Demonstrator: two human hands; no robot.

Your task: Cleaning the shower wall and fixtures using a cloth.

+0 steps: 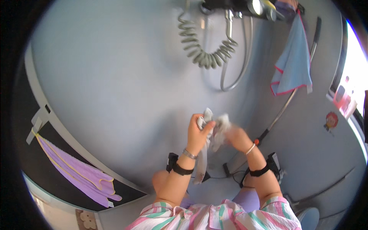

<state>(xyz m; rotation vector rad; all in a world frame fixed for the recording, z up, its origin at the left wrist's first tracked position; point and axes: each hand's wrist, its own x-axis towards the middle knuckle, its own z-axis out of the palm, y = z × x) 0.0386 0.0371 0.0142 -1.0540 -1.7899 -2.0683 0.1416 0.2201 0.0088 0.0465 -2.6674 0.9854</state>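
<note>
In front of my body I hold a thin whitish cloth item (202,161), which may be a sock or stocking. My left hand (197,134) grips its bunched upper part, with the thumb pressed over the fabric. From there a long narrow length hangs down, with dark marks near its lower end. Close beside it, my right hand (237,138) is blurred and has hold of another crumpled whitish portion (221,126). Whether both portions belong to one piece cannot be made out. The right fingertips are partly hidden by blur and fabric.
A coiled grey hose (209,59) and a shower hose (245,67) hang on the wall. At right hangs a blue towel (294,64) near a long metal pole (283,110). A purple towel (77,172) hangs at left. A window (355,54) is far right.
</note>
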